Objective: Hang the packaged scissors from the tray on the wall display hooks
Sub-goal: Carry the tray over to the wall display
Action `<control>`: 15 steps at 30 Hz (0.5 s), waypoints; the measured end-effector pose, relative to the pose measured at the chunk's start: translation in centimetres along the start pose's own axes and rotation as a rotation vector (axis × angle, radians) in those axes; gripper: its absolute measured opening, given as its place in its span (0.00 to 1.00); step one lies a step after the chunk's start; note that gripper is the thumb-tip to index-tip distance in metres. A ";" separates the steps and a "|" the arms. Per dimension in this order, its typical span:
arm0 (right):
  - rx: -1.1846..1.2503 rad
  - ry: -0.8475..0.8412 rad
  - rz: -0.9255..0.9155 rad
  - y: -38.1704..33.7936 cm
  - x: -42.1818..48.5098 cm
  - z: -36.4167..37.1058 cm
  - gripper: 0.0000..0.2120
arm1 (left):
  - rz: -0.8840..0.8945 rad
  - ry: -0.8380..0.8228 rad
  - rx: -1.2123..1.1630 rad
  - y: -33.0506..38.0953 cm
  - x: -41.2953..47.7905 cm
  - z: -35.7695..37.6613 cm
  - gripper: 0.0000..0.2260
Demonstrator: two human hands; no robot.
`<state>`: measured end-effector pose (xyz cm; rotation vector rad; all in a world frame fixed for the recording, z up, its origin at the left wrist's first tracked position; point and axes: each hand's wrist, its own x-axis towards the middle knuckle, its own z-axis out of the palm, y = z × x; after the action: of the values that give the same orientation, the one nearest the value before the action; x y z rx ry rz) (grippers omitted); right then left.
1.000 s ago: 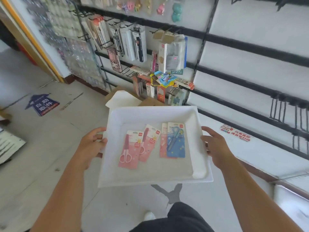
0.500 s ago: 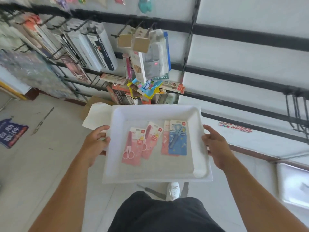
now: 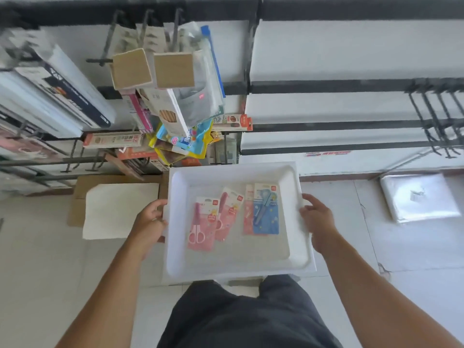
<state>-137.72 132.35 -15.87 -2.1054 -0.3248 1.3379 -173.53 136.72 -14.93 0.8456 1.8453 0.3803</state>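
I hold a white tray point(image 3: 175, 247) level in front of me, my left hand point(image 3: 150, 222) gripping its left rim and my right hand point(image 3: 316, 219) its right rim. Inside lie several packaged scissors: a pink pack point(image 3: 200, 227) at the left, a second pink pack point(image 3: 227, 212) overlapping it, and a blue pack point(image 3: 266, 209) lying over another pink one point(image 3: 248, 212). Empty black wall hooks point(image 3: 437, 116) stick out of the white slat wall at the upper right.
Hooks at the upper left are crowded with hanging stationery packs point(image 3: 180, 91) and notebooks point(image 3: 57, 96). A cardboard box with a white sheet point(image 3: 118, 209) sits on the floor at left. A plastic-wrapped white bundle point(image 3: 419, 197) lies on the floor at right.
The view has swung right and tilted down toward the wall; the crowded hooks now loom close above the tray. Both hands keep the same grip on the tray.
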 end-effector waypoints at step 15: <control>0.090 0.004 0.053 0.3 3.2 3.7 0.29 | -0.045 0.093 -0.045 -2.2 3.9 2.4 0.28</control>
<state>-139.54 135.14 -19.47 -2.0545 -0.2048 1.3528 -173.07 137.60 -19.91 0.7662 1.9308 0.4374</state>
